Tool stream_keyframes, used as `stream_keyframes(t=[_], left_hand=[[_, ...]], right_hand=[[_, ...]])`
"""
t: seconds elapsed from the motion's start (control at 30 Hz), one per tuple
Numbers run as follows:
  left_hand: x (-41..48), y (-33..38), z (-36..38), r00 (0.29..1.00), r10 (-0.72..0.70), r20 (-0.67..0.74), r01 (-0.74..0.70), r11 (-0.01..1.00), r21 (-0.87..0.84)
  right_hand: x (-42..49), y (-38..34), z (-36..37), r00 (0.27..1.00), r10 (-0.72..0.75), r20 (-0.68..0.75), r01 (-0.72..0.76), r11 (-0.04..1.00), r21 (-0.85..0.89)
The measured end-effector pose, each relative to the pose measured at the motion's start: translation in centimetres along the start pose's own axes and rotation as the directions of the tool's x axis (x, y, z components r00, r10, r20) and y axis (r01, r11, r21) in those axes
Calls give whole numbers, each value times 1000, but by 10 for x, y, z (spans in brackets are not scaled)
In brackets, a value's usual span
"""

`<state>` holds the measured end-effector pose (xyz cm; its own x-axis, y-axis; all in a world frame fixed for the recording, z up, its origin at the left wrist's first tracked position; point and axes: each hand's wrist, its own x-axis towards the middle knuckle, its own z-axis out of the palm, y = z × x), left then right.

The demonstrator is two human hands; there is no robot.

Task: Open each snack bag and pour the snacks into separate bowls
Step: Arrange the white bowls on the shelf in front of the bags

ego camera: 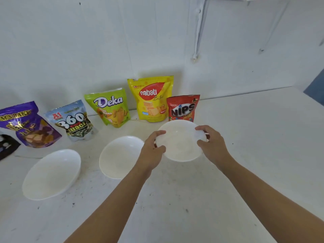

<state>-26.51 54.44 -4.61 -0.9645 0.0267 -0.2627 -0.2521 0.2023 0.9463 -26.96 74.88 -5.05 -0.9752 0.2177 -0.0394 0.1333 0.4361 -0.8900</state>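
Note:
Both hands hold one white bowl by its rim, just in front of the red Nips bag. My left hand grips the bowl's left edge and my right hand grips its right edge. Two more empty white bowls sit to the left: a middle bowl and a larger-looking left bowl. Along the wall stand a yellow Nabati bag, a green Deka bag, a silver 360 Kuaci bag and a purple wafer bag. All the bags look sealed.
The white table runs to a far right edge near a blue surface. A dark bag lies at the far left edge. A white wall stands close behind the bags.

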Motion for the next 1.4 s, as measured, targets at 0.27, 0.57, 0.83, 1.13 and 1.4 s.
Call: stream_keyframes(t=[0.27,0.57,0.83,1.13,1.4], left_hand=[[16,-22,30,999,-47,-10,47,999,-15],[25,-31,35,997,-81,-9,81,997,12],[17,-8,24,996,88,8,-88,982,166],[-27,45,-65,961,241,-138,-238,971,35],[-102,39,-209,885,234,-403,-228,972,61]], right_hand=[[12,38,-1,998,62,25,-62,998,1],[16,47,5,995,83,46,-81,996,-37],[9,12,0,997,-4,-76,3,1000,-12],[-16,-87,41,960,-276,-44,279,948,155],[-68,-182,155,861,-465,206,399,869,293]])
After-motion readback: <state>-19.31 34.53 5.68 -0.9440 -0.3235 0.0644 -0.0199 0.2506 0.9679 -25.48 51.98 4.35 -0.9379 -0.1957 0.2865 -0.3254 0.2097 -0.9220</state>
